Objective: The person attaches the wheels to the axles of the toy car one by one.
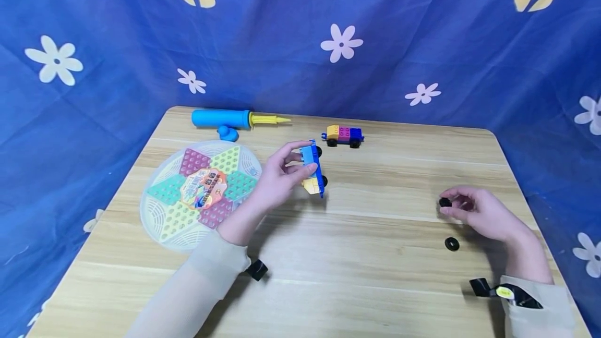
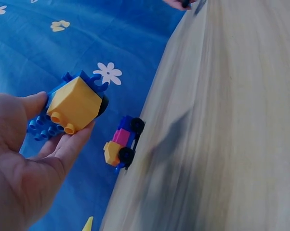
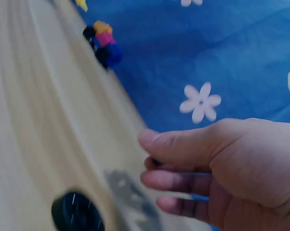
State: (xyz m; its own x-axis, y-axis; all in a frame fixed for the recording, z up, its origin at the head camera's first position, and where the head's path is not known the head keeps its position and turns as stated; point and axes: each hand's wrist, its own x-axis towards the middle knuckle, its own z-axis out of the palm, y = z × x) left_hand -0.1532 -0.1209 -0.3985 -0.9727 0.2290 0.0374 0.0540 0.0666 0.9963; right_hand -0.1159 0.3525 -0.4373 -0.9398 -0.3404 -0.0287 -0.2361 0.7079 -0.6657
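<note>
A toy car of blue and yellow bricks is held on its side in my left hand, thumb on one face and fingers on the other. Black wheels show along its right side in the head view. In the left wrist view its yellow sloped brick faces the camera. At the right of the table my right hand pinches a small black wheel between thumb and fingers; in the right wrist view the fingers mostly hide it. Just below that hand, another black wheel lies flat on the wood.
A finished-looking toy car in yellow, pink and blue stands near the table's back edge. A blue pump with a yellow nozzle and a blue duck lie back left. The round star-patterned game board sits under the left forearm.
</note>
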